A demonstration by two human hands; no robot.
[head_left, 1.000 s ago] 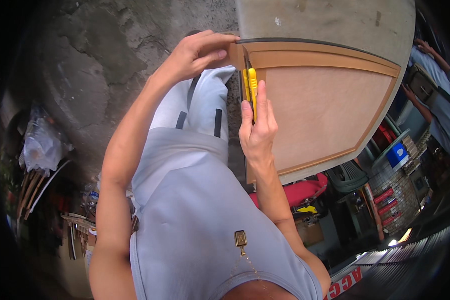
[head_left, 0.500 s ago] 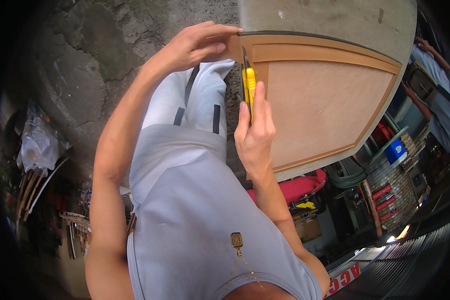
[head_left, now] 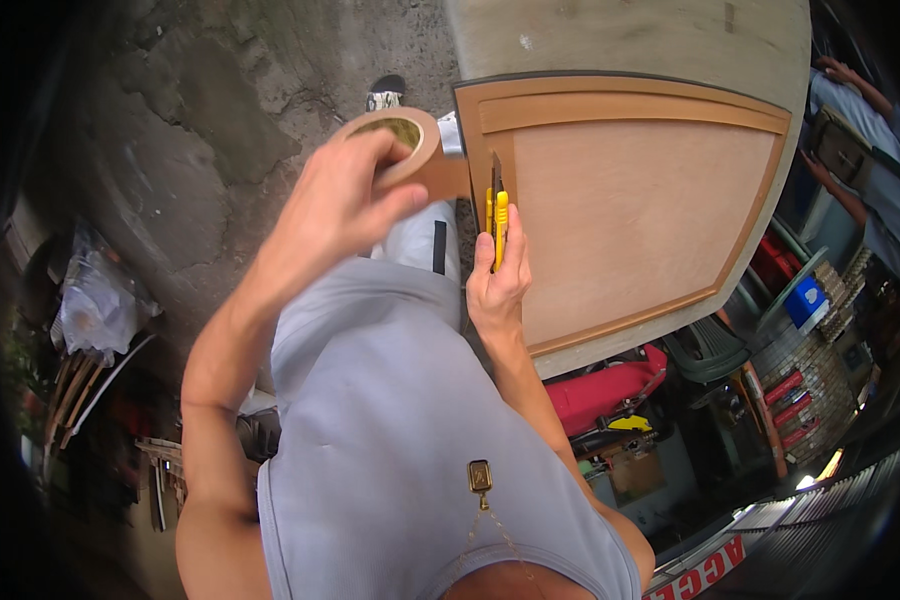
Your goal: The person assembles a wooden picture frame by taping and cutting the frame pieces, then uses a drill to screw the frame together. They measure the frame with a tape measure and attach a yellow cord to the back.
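My left hand [head_left: 340, 195] is closed round a roll of brown tape [head_left: 428, 140], with fingers through its core; the hand is slightly blurred. From the roll a short brown strip [head_left: 448, 181] runs to the left edge of a framed panel [head_left: 630, 220]. Brown tape borders the panel's pale backing, and a dark edge shows along its top and left. My right hand [head_left: 500, 285] grips a yellow utility knife [head_left: 498, 215], blade out and pointing away from me, over the panel's left border.
The panel lies on a grey tabletop [head_left: 610, 40]. Beneath its near edge is a red motorbike-like shape [head_left: 610, 390]. At far right another person's arm [head_left: 835, 190] shows beside a dark-framed object [head_left: 845, 150]. A clear plastic bag [head_left: 100, 310] sits at left above wooden strips.
My left hand has come back from the panel's far left corner toward me, and the tape roll is now visible in it. My right hand with the knife has shifted slightly nearer to me.
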